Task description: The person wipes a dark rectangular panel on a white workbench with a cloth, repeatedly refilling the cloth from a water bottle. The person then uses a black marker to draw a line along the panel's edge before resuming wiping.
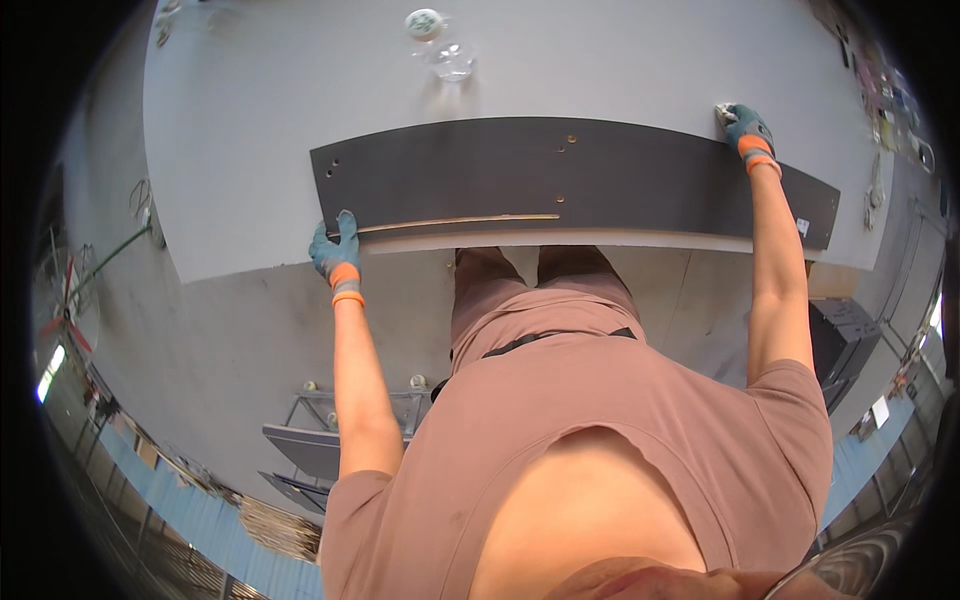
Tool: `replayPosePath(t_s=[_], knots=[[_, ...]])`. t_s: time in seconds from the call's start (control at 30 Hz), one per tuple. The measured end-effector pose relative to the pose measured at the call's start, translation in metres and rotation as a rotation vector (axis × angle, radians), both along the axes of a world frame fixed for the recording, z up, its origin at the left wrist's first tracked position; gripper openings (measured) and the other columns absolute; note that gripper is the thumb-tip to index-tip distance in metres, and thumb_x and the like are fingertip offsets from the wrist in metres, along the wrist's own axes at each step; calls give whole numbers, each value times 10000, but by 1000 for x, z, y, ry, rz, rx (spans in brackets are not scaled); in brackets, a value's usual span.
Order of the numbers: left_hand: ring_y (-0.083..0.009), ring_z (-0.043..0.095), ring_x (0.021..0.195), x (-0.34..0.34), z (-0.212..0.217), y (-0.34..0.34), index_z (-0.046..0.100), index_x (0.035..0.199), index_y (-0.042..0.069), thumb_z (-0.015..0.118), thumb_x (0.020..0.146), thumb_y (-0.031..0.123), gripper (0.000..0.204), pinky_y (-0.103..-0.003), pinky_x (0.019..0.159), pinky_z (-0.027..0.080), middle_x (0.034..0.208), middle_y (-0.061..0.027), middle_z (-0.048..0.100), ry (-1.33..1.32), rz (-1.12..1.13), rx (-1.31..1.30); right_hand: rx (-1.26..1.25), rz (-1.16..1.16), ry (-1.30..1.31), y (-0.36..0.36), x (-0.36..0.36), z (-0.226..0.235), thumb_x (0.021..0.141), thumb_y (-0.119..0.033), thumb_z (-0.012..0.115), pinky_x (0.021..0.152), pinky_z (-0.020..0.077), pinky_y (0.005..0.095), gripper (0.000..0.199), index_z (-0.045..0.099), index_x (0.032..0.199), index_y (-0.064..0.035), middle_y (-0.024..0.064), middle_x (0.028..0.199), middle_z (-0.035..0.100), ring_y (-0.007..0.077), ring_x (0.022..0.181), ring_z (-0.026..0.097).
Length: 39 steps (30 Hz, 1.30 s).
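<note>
A long dark grey panel (450, 170) with drilled holes and a pale slot along its near side lies on the white table. My left hand (335, 248), in a teal glove with an orange cuff, grips the panel's near left corner. Its thumb rests on top, while the other fingers curl at the edge and are partly hidden. Out at the panel's far edge, toward the right, my right hand (748, 130) wears a matching glove. It is closed on a crumpled whitish cloth (724, 114).
A clear plastic bottle or jar (453, 62) stands beyond the panel, beside a round white-and-green lid (424, 24). The white table (240, 130) ends just in front of me. Below left is a metal rack (310, 445) holding panels; at right stands a dark box-like stack (845, 340).
</note>
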<state>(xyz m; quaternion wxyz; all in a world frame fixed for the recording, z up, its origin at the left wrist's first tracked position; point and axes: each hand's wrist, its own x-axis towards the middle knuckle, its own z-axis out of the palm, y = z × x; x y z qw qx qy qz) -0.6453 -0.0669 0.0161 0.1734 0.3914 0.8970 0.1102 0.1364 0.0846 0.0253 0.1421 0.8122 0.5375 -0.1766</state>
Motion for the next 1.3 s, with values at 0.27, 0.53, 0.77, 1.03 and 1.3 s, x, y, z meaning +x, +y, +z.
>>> replayPosePath(t_s=[0.27, 0.53, 0.77, 1.03, 1.3], knots=[[-369, 609, 1209, 17, -24, -89, 626, 1277, -78, 876, 767, 560, 854, -472, 1043, 503, 1279, -254, 628, -80, 117, 115, 112, 203, 57, 20, -202, 20, 939, -277, 575, 941, 548, 506, 303, 734, 1106, -81, 229, 1151, 723, 450, 1081, 679], [-272, 668, 999, 76, 1, -97, 486, 1359, 178, 751, 965, 446, 545, -500, 798, 595, 1148, -74, 660, -1319, 1012, 300, 253, 313, 386, 0, -523, 26, 931, -275, 614, 856, 555, 535, 250, 720, 984, -54, 264, 997, 717, 470, 962, 685], [-256, 679, 953, 65, 7, -96, 611, 1190, 105, 688, 970, 559, 510, -475, 825, 603, 1187, -59, 658, -1478, 1010, 75, 356, 623, 451, 37, -743, -2, 935, -194, 566, 778, 592, 544, 229, 737, 1032, -75, 206, 1059, 722, 399, 977, 725], [-270, 605, 1144, 47, -23, -139, 563, 1324, 60, 648, 1018, 406, 469, -436, 1008, 510, 1309, -111, 594, -2105, 1123, 393, -516, 1476, 892, -177, -888, 30, 803, -85, 624, 718, 584, 498, 199, 776, 925, -43, 163, 953, 761, 378, 891, 737], [-304, 487, 1370, -4, -9, -144, 482, 1450, -2, 582, 1051, 265, 490, -421, 1169, 381, 1497, -164, 500, -1475, 1444, 886, -682, 458, 1436, -128, -820, 25, 898, -263, 716, 866, 589, 394, 350, 747, 1174, -51, 120, 1064, 774, 234, 938, 733]])
